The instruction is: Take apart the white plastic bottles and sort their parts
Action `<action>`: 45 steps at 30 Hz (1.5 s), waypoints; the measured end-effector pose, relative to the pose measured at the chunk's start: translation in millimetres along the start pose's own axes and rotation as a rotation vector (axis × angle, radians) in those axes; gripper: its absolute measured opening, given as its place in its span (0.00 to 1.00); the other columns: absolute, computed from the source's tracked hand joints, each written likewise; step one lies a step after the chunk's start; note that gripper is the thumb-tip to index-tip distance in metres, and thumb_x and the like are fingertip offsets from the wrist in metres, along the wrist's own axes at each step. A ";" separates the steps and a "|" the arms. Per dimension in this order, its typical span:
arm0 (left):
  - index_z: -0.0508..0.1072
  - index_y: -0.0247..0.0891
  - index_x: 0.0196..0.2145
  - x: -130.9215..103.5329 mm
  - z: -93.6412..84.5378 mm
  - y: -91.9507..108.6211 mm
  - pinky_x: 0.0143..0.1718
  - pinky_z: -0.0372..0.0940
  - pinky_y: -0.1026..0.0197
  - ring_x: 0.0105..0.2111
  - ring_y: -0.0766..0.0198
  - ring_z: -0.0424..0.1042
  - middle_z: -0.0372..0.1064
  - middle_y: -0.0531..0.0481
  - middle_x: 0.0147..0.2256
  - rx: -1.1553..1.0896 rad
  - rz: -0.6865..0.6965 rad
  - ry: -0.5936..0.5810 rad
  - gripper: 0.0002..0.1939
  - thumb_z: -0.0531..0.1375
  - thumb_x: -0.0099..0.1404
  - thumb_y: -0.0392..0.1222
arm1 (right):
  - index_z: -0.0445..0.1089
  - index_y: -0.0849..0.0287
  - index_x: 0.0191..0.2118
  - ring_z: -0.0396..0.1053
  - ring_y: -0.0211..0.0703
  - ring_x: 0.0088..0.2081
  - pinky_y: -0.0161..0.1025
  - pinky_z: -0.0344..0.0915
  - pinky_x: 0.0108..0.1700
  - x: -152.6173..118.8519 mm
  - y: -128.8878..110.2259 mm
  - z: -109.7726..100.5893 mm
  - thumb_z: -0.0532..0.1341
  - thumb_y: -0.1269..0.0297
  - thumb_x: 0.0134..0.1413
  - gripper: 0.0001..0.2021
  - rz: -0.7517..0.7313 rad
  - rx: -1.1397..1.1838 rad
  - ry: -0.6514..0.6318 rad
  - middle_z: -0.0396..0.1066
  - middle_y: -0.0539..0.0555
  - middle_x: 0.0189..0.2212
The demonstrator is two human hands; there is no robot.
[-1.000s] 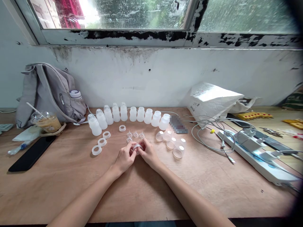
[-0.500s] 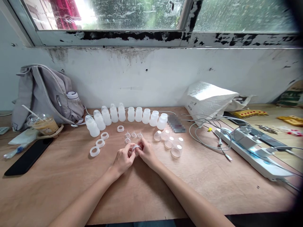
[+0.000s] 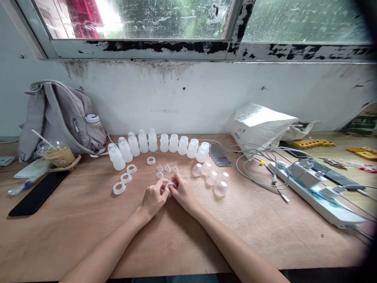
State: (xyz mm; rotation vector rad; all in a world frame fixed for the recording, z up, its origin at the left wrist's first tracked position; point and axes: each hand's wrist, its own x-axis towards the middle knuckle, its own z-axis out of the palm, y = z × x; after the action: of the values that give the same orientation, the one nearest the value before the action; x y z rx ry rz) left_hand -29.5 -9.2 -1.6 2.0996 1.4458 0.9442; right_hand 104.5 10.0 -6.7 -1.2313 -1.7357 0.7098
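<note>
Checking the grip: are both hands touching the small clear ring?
Touching. The head view shows the left hand and right hand pinching the clear ring from both sides.

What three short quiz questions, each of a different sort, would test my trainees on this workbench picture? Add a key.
1. True or false: both hands hold one small clear ring.
2. The loose white rings lie on which side of the hands: A left, B right?
3. What stands in a row by the wall?

Key:
1. True: left hand and right hand pinch the clear ring.
2. A: white rings.
3. White bottles.
</note>
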 end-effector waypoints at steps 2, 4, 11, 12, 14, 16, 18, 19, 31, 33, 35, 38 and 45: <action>0.66 0.42 0.39 0.6 1.1 0.1 0.33 0.63 0.65 0.29 0.64 0.72 0.73 0.53 0.29 -0.001 -0.020 -0.005 0.09 0.49 0.62 0.39 | 0.52 0.55 0.24 0.55 0.35 0.21 0.32 0.52 0.23 0.2 0.1 -0.9 0.52 0.72 0.40 0.06 -0.012 0.017 0.002 0.55 0.45 0.19; 0.66 0.43 0.39 1.5 1.7 -0.4 0.33 0.63 0.64 0.30 0.64 0.73 0.73 0.53 0.29 0.005 -0.035 -0.008 0.09 0.49 0.62 0.40 | 0.53 0.56 0.24 0.55 0.35 0.21 0.32 0.53 0.23 0.0 -0.7 -2.2 0.53 0.71 0.41 0.05 -0.019 0.026 0.012 0.56 0.45 0.19; 0.67 0.41 0.38 4.6 -0.7 -4.7 0.30 0.63 0.65 0.28 0.64 0.72 0.73 0.52 0.29 0.004 -0.075 0.049 0.09 0.50 0.62 0.42 | 0.60 0.57 0.27 0.59 0.36 0.22 0.33 0.57 0.25 -3.4 -4.7 -2.2 0.53 0.65 0.50 0.04 -0.005 0.093 -0.006 0.63 0.48 0.21; 0.67 0.41 0.37 4.7 -0.8 -4.7 0.29 0.62 0.66 0.28 0.64 0.72 0.73 0.52 0.28 -0.003 -0.073 0.047 0.09 0.50 0.61 0.42 | 0.59 0.57 0.26 0.59 0.36 0.21 0.33 0.57 0.25 -3.6 -4.2 -1.2 0.53 0.65 0.50 0.05 -0.004 0.097 0.001 0.63 0.48 0.21; 0.67 0.41 0.36 4.7 -0.7 -4.1 0.28 0.62 0.66 0.26 0.65 0.72 0.72 0.53 0.27 -0.021 -0.077 0.046 0.08 0.51 0.61 0.41 | 0.58 0.57 0.26 0.59 0.36 0.21 0.33 0.57 0.24 -3.8 -2.7 0.6 0.53 0.66 0.50 0.05 -0.002 0.100 0.006 0.62 0.48 0.20; 0.67 0.41 0.35 4.6 -0.5 -3.4 0.28 0.61 0.67 0.25 0.65 0.71 0.72 0.53 0.26 -0.043 -0.083 0.050 0.07 0.51 0.60 0.41 | 0.58 0.57 0.26 0.59 0.35 0.21 0.33 0.57 0.24 -3.9 -1.4 1.5 0.53 0.65 0.51 0.05 -0.001 0.101 0.012 0.62 0.48 0.21; 0.67 0.41 0.35 4.6 -0.7 -3.2 0.28 0.61 0.66 0.25 0.65 0.71 0.72 0.54 0.26 -0.077 -0.087 0.058 0.07 0.51 0.60 0.41 | 0.59 0.58 0.26 0.59 0.35 0.21 0.33 0.57 0.24 -4.3 -1.2 0.9 0.54 0.64 0.51 0.06 -0.004 0.105 0.022 0.61 0.47 0.20; 0.66 0.41 0.35 4.7 -1.0 -3.4 0.28 0.61 0.66 0.25 0.66 0.71 0.71 0.54 0.26 -0.100 -0.089 0.063 0.07 0.51 0.60 0.41 | 0.60 0.58 0.27 0.59 0.35 0.21 0.33 0.57 0.24 -4.5 -1.5 0.1 0.54 0.63 0.50 0.06 -0.006 0.122 0.015 0.62 0.47 0.21; 0.60 0.38 0.36 15.9 -3.8 -11.7 0.11 0.48 0.71 0.11 0.73 0.59 0.62 0.57 0.21 -1.015 -0.376 -0.156 0.12 0.47 0.58 0.48 | 0.64 0.59 0.31 0.58 0.31 0.17 0.30 0.54 0.17 -0.8 2.1 -4.6 0.54 0.53 0.52 0.13 0.177 0.465 -0.209 0.62 0.46 0.21; 0.60 0.38 0.37 15.8 -5.1 -11.0 0.10 0.47 0.72 0.10 0.74 0.56 0.61 0.57 0.21 -1.085 -0.403 -0.182 0.16 0.45 0.59 0.52 | 0.62 0.58 0.28 0.57 0.30 0.16 0.30 0.54 0.16 -1.7 3.8 -2.6 0.54 0.52 0.52 0.14 0.181 0.451 -0.202 0.62 0.46 0.20; 0.60 0.38 0.37 15.2 -5.5 -10.2 0.10 0.45 0.72 0.10 0.76 0.54 0.60 0.58 0.21 -1.091 -0.402 -0.187 0.19 0.45 0.59 0.57 | 0.61 0.57 0.27 0.57 0.31 0.15 0.30 0.54 0.16 -2.7 4.5 -0.8 0.54 0.51 0.51 0.14 0.188 0.443 -0.176 0.61 0.46 0.20; 0.59 0.39 0.34 13.6 -3.0 -9.5 0.10 0.42 0.73 0.10 0.78 0.51 0.58 0.59 0.21 -0.988 -0.377 -0.171 0.18 0.48 0.59 0.58 | 0.60 0.57 0.28 0.57 0.31 0.16 0.31 0.55 0.17 -4.3 3.1 0.4 0.54 0.51 0.52 0.13 0.182 0.421 -0.164 0.62 0.46 0.21; 0.58 0.38 0.27 14.0 0.0 -12.3 0.14 0.46 0.71 0.13 0.75 0.48 0.51 0.60 0.18 -0.752 -0.358 -0.058 0.16 0.45 0.61 0.54 | 0.62 0.58 0.26 0.57 0.33 0.19 0.31 0.55 0.22 -7.0 -9.5 -7.4 0.53 0.55 0.54 0.13 0.058 0.240 -0.211 0.60 0.46 0.18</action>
State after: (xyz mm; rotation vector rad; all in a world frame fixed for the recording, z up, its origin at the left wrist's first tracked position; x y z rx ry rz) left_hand -34.2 8.3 -5.7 1.2653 1.1325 1.0508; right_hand 107.8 -0.1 2.2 -1.0751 -1.7283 1.0822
